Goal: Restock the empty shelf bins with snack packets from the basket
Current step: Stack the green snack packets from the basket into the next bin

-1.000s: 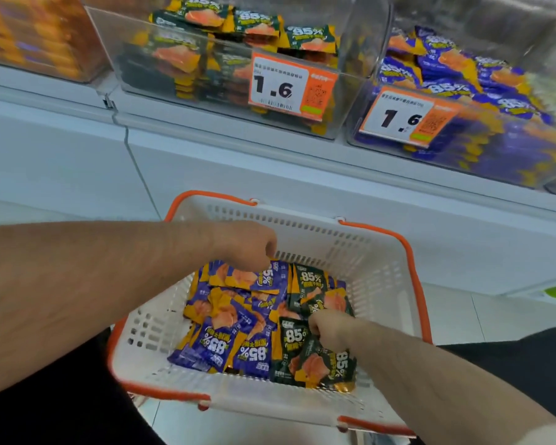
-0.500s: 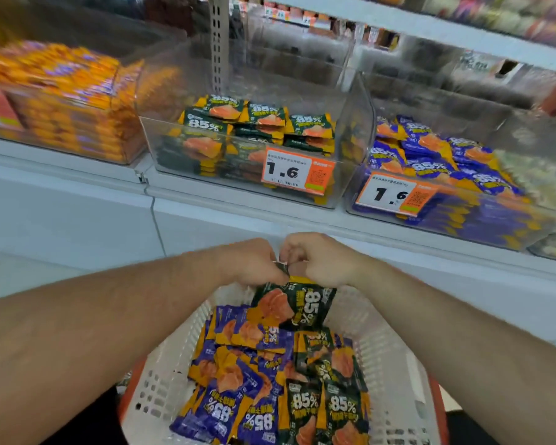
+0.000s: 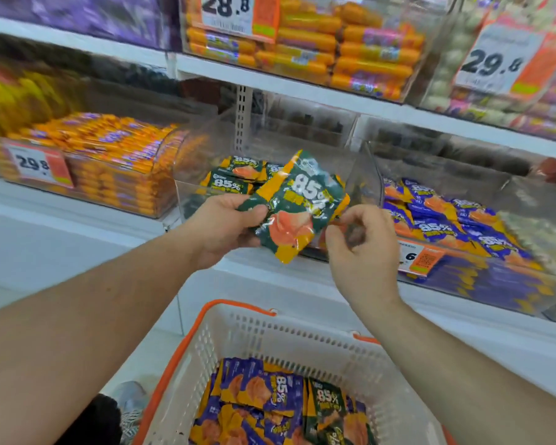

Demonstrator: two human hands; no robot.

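Note:
My left hand (image 3: 220, 224) grips a bunch of green snack packets (image 3: 297, 210) marked 85%, raised in front of the clear middle bin (image 3: 365, 175), which has a few green packets (image 3: 238, 175) at its back left. My right hand (image 3: 361, 245) is just right of the bunch, fingers curled, thumb and forefinger pinched close at the packets' right edge; whether it touches them is unclear. Below, the white basket with an orange rim (image 3: 238, 332) contains purple packets (image 3: 260, 390) and green packets (image 3: 329, 406).
A bin of purple 85% packets (image 3: 446, 226) stands to the right of the middle bin, and a bin of orange sausage packs (image 3: 109, 155) to the left. The upper shelf (image 3: 302, 88) overhangs with more full bins. A shoe (image 3: 130, 403) shows beside the basket.
Both hands rose from the basket with the green packets up to the middle bin's front. The right hand has slipped off to the bunch's right side. The view tilted up.

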